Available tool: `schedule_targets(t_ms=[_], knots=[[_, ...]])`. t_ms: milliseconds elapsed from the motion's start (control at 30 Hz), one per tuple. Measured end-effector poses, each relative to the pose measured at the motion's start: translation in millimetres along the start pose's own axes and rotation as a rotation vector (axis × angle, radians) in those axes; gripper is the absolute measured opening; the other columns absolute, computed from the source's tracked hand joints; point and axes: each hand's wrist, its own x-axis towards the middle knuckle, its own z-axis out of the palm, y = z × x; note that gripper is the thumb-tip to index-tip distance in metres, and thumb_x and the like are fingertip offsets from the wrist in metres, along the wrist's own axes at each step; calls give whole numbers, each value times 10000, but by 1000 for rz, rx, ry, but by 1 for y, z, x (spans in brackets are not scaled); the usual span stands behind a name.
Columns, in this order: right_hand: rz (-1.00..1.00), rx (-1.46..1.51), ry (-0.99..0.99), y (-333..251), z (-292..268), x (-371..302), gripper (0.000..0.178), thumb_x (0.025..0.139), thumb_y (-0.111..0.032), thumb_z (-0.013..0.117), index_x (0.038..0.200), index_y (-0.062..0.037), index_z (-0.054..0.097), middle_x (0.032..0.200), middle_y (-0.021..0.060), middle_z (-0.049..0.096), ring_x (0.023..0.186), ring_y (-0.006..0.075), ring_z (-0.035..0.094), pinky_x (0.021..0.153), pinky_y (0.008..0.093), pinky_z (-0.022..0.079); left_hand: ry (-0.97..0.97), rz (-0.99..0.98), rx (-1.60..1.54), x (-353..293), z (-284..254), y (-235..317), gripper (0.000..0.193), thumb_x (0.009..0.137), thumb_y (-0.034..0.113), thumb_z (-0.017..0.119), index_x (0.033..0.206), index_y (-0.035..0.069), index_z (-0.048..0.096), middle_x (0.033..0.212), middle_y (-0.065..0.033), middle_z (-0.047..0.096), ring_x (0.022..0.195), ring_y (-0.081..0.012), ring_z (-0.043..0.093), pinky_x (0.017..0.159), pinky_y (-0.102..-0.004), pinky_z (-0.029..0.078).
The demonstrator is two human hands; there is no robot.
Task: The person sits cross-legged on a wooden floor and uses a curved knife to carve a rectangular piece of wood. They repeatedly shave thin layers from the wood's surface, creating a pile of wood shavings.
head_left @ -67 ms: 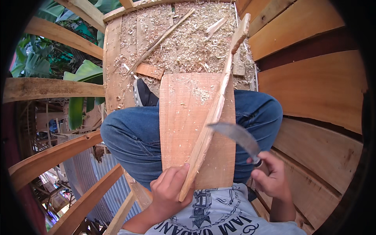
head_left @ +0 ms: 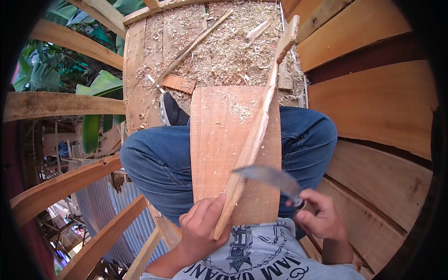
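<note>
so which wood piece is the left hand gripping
The long pale stick, slanting over the wide board, its near end in the left hand; the thin dark stick and short reddish offcut lie on the plank floor.

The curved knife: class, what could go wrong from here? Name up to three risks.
1. The knife, in the right hand, crosses the stick close to the bare left hand; a slip could cut it.
2. The stick's far end juts past the board unheld, so it might twist.
3. The knife is near the jeans, so an overshoot might cut into them.
</note>
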Motion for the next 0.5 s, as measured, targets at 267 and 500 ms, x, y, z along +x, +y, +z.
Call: schedule_targets(t_ms=[267,500], knots=[[-27,306,30,10,-3,14,226,1017,-166,514,1159,5,555,598,3,498,405,40,417,371,208,329,-7,-22,12,-3,0,1,327,719,-16,725,1029,-14,620,802,-153,647,680,-319,655,589,-373,519],[61,252,-168,7,7,8,229,1007,-168,547,1166,-3,555,613,1,506,403,53,417,375,208,338,-7,20,20,0,0,0,334,717,-10,727,1034,-11,620,806,-155,650,661,-309,650,572,-369,512]])
